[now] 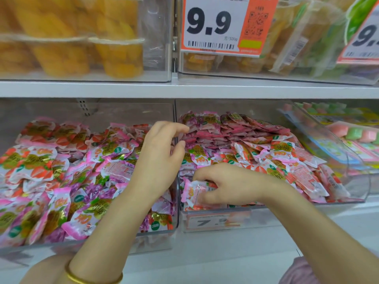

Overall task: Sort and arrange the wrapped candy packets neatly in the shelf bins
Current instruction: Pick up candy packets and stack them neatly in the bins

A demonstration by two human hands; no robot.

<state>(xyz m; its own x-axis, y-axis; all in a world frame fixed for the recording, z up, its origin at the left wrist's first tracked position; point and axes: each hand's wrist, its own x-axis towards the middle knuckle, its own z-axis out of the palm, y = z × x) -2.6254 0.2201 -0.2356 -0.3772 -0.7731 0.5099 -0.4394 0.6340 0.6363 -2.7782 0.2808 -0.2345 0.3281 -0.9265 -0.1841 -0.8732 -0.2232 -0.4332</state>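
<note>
A glossy pink-and-white candy packet (194,194), crinkled, with sealed edges, sits at the front left corner of the right bin (359,181). The right hand (229,184) has its fingers curled round it from above. Behind it, packets of the same kind lie in flat rows (246,136), with loose ones heaped in front. The left hand (162,156) hovers over the clear divider between the bins. Its fingers are loosely bent and seem to hold nothing, though the thumb partly hides the gap. The left bin (155,238), of clear hard plastic, holds a jumbled pile of packets (51,181) printed with strawberries and grapes. A gold bangle (92,279) circles the left wrist. Overhead, a white shelf board (102,89) carries clear bins of orange fruit cups (119,56) and an orange price tag (215,23) marked 9.9.
</note>
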